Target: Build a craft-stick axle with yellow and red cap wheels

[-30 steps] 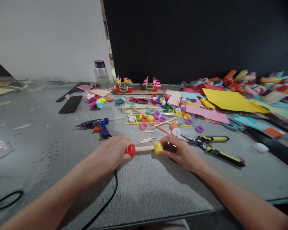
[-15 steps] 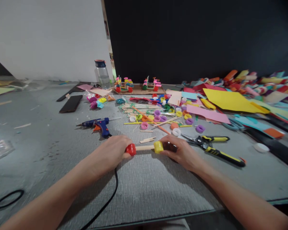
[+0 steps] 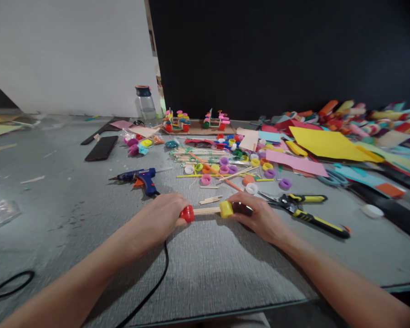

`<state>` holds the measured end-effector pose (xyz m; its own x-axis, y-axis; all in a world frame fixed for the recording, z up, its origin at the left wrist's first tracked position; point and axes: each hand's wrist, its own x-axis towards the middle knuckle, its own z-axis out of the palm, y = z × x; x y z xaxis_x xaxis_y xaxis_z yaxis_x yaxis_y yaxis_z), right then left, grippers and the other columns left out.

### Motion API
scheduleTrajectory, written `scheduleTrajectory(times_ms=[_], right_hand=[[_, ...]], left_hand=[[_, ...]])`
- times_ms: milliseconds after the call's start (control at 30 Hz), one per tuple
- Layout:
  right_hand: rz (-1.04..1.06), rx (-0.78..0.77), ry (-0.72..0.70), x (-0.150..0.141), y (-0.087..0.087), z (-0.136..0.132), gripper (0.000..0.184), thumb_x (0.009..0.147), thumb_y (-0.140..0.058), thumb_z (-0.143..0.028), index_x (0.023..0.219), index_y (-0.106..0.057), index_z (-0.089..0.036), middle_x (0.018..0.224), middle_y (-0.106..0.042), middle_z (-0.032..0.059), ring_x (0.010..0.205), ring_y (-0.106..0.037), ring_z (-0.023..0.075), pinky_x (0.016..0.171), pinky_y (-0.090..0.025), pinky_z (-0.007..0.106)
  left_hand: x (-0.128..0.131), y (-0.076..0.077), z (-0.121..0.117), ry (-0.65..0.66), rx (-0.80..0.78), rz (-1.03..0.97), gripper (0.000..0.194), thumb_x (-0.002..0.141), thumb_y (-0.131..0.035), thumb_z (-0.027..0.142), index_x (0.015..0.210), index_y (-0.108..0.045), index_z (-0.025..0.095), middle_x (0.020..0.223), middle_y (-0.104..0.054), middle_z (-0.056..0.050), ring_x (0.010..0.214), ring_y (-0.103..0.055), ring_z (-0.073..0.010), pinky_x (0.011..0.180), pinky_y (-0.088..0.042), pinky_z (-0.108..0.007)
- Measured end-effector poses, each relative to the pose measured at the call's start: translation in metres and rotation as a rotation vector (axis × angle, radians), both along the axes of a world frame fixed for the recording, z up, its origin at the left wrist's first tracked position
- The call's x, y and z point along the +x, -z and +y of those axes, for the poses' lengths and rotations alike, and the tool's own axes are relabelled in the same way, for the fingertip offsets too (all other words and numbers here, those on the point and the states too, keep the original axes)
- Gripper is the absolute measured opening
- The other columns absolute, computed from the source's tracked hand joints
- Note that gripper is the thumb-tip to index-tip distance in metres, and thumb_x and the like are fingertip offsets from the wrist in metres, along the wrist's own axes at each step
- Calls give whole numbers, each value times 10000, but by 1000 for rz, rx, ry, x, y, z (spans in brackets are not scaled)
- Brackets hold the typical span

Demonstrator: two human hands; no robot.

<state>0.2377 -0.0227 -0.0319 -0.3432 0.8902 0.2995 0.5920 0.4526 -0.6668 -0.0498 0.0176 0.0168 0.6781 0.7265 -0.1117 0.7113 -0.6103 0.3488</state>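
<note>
same left grip (image 3: 166,212) on red cap (image 3: 188,213)

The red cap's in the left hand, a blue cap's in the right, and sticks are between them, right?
Not quite: the head view shows the right hand holding a yellow cap, not a blue one. The left hand does hold the red cap, with sticks between them.

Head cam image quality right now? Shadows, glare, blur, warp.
Head view: soft shadow on the table below the right hand; head view: small highlights on the red cap, glare on the clear plastic bag; head view: colourful pile at far right smeared and soft; head view: wide-angle stretch toward the edges; head view: black panel nearly detail-free.
</note>
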Motion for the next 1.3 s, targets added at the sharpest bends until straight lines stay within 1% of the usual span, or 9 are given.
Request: scheduleTrajectory(times_ms=[267, 367, 467, 533, 567, 700, 767, 1000, 1300], right_hand=[[-10, -11, 13, 0, 0, -1, 159, 903, -722, -189, 1053, -678, -219, 967, -705, 41, 779, -625, 186, 690, -479, 305], [-8, -17, 12, -2, -2, 0, 154, 897, -722, -184, 1039, -674, -221, 946, -700, 31, 779, -626, 185, 684, -477, 302], [-3, -19, 18, -3, -3, 0, 155, 895, -720, -185, 1036, -668, -220, 919, -686, 21, 763, -617, 180, 680, -472, 301], [1, -22, 18, -3, -3, -1, 151, 894, -721, -191, 1031, -666, -222, 895, -676, 13, 741, -608, 174, 664, -467, 296], [4, -25, 16, -3, -4, -1, 149, 893, -723, -196, 1027, -666, -222, 890, -675, 11, 738, -608, 173, 658, -467, 294], [15, -37, 10, -3, -3, -2, 146, 895, -722, -210, 1028, -663, -223, 925, -697, 26, 771, -630, 184, 678, -485, 305], [17, -37, 12, -3, -3, -2, 158, 889, -719, -194, 1035, -665, -223, 944, -705, 33, 787, -636, 190, 692, -489, 312], [20, -24, -2, -7, -4, -1, 165, 875, -716, -161, 1020, -670, -225, 937, -708, 27, 805, -634, 183, 716, -493, 305], [21, -26, 9, -8, -6, -2, 146, 877, -723, -190, 1004, -666, -235, 927, -703, 27, 788, -639, 192, 701, -512, 323]], left_hand=[[1, -3, -3, 3, 9, 52, 119, 920, -594, 259, 840, -641, 184, 917, -658, -53, 842, -601, -218, 738, -387, -337], [-2, -3, -2, 12, 29, 86, 98, 910, -660, 292, 906, -663, 194, 950, -669, -42, 873, -614, -228, 741, -395, -337], [1, -5, -2, 16, 104, 122, 338, 832, -795, 406, 1065, -680, 189, 1075, -686, -67, 974, -632, -274, 788, -419, -360], [9, -6, -4, 14, 180, 118, 492, 812, -815, 491, 1154, -675, 167, 1150, -689, -101, 1060, -625, -312, 851, -427, -396], [14, -7, -6, 15, 216, 102, 506, 839, -788, 509, 1190, -670, 164, 1175, -691, -108, 1104, -615, -322, 885, -419, -414], [38, -5, -12, 27, 227, 127, 333, 984, -631, 442, 1140, -710, 158, 1146, -740, -105, 1144, -615, -328, 917, -363, -461], [47, -4, -12, 16, 212, 134, 308, 1024, -567, 409, 1099, -730, 160, 1119, -758, -109, 1120, -625, -326, 908, -340, -469], [61, -3, -3, 23, 128, 109, 219, 1000, -596, 323, 928, -772, 214, 946, -788, -39, 982, -679, -267, 856, -314, -422], [59, 0, -1, 5, 104, 47, 193, 968, -614, 316, 902, -760, 209, 906, -786, -40, 926, -673, -249, 860, -296, -411]])
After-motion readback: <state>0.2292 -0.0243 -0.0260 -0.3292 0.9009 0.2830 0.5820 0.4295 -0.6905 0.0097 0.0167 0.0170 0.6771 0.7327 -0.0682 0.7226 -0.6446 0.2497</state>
